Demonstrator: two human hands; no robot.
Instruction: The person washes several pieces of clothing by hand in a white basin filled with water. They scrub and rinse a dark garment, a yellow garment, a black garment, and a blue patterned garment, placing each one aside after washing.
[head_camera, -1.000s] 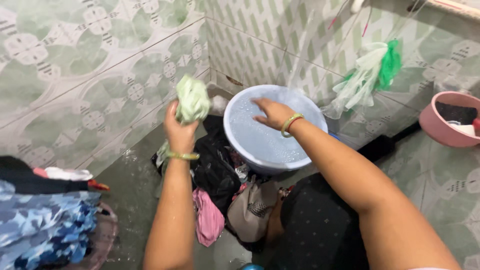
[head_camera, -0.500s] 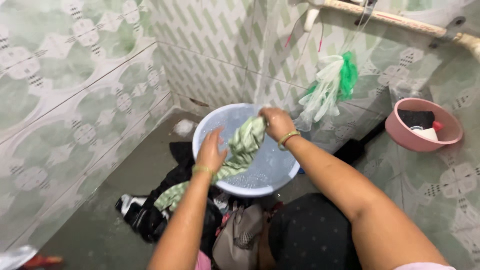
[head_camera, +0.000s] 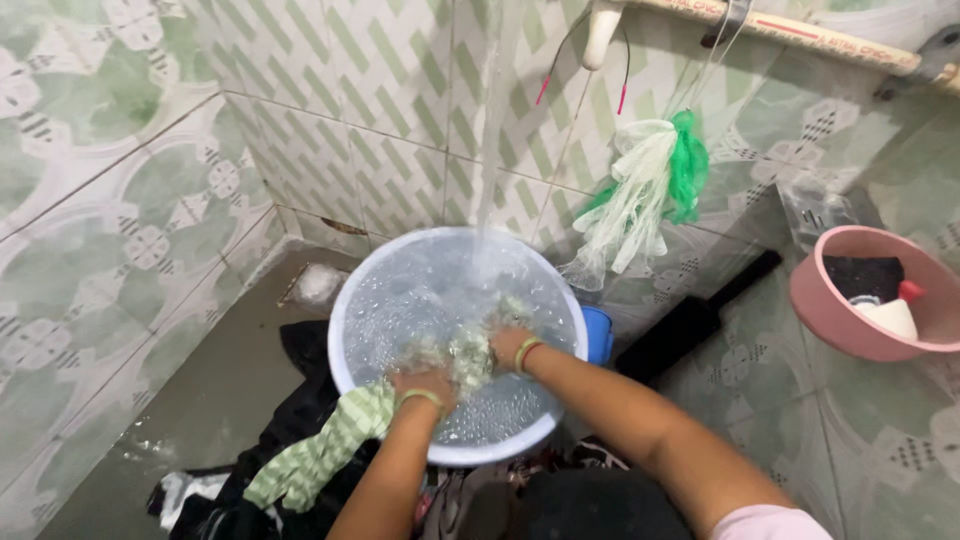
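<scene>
The green striped cloth (head_camera: 400, 395), which was being held up in the air a moment ago, is now being pushed down into the water in the pale blue basin (head_camera: 345, 300) by the left hand (head_camera: 425, 385) and the right hand (head_camera: 508, 345), so it is being washed now; one end is hanging over the near rim onto the pile of dark clothes (head_camera: 290, 400) on the wet floor. Both hands are being pressed onto the cloth, but the fingers are being hidden by bubbles, so a closed grip cannot be told. Farther back, water is being poured in a thin stream, the pink tub (head_camera: 850, 330) is being cut off at the edge, and the green and white bags (head_camera: 650, 180) are being hung on the wall.
</scene>
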